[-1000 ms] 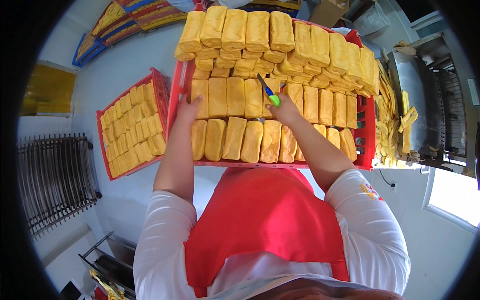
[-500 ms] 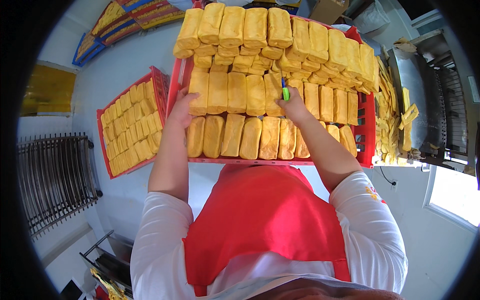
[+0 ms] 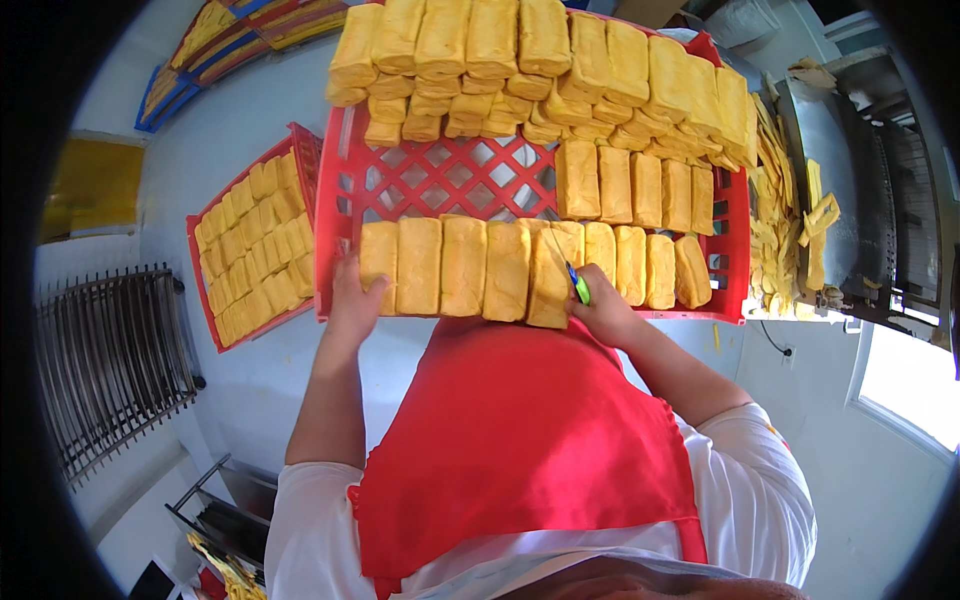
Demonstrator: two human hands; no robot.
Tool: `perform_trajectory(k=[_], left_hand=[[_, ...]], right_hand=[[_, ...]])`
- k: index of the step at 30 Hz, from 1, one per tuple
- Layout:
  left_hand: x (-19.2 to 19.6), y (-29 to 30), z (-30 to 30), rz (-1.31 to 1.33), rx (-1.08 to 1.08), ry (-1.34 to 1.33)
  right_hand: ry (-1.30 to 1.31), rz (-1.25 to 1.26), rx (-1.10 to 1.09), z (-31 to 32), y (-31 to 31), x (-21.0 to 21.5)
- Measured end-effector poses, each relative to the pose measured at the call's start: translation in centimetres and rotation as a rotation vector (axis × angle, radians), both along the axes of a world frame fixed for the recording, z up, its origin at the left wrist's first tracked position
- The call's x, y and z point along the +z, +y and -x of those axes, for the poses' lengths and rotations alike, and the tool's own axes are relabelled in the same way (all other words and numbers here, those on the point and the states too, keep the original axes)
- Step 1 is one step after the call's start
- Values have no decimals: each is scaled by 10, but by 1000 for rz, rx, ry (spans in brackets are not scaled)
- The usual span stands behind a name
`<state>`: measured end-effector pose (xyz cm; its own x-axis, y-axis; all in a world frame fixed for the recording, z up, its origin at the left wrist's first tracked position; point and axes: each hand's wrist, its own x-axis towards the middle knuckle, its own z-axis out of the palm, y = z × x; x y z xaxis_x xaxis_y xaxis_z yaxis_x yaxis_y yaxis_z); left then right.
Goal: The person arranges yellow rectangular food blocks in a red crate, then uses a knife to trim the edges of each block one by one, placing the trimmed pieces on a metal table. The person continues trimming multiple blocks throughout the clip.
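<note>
A row of several yellow, bread-like loaves (image 3: 462,268) is squeezed end to end between my hands, over the front row in a red plastic crate. My left hand (image 3: 352,300) presses the row's left end, its thumb on the near face and its other fingers partly hidden. My right hand (image 3: 607,308) grips the right end and also holds a thin-bladed knife (image 3: 580,284) with a green and blue handle, its blade pointing up and away over the loaves. Behind the row, the crate's lattice floor (image 3: 450,178) lies bare at the left.
Stacked loaves (image 3: 440,40) fill the crate's far side, with a shorter row (image 3: 635,188) at middle right. Another red crate of loaves (image 3: 255,245) stands at left. Yellow trimmings (image 3: 775,200) lie beside a metal machine (image 3: 840,180) at right. A metal rack (image 3: 115,365) is at far left.
My hands have drawn the row of loaves from the middle of the crate toward me, over the front row. The lattice floor behind it now shows.
</note>
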<state>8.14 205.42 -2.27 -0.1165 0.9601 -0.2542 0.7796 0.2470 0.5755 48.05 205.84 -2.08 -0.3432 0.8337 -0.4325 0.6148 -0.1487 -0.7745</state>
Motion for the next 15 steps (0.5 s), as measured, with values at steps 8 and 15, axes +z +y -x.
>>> perform_trajectory(k=[8,15], left_hand=[[46,33,-62,-270,-64,-3],[6,129,-208,-108,-238,-436]], right_hand=[[-371,-404,-592,-104,81,13],[-673,-702,-511,-227,117,-61]])
